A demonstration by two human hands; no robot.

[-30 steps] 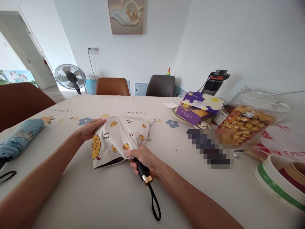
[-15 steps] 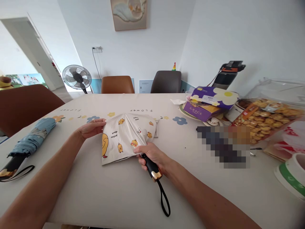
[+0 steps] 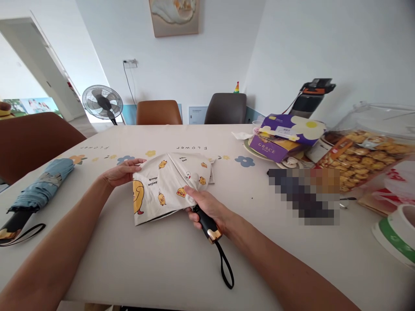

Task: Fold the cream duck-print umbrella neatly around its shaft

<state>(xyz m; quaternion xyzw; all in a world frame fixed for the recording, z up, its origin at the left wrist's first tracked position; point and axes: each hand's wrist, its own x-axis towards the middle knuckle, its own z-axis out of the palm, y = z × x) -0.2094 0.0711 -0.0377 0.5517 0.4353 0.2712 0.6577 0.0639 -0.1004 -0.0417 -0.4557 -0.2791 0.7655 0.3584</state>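
Note:
A cream umbrella (image 3: 168,181) printed with yellow ducks lies across the table in front of me, its canopy folded down and its panels loose and spread to the left. My right hand (image 3: 205,205) is closed around it where the fabric meets the black and gold handle, thumb on the cloth. From the handle's end a black wrist strap loop hangs toward me. At the canopy's upper left edge, my left hand (image 3: 125,172) pinches the fabric between thumb and fingers. Part of the canopy's underside is hidden.
A folded blue umbrella (image 3: 43,183) lies at the left. On the right are a purple box (image 3: 275,140) on a plate, a clear tub of biscuits (image 3: 369,155), a blurred dark patch and a white-green roll (image 3: 397,235). Chairs and a fan (image 3: 103,103) stand beyond the table (image 3: 145,263).
My left hand has drawn the canopy edge slightly left, stretching the panel outward. My right hand keeps its hold at the handle. The view has shifted a little.

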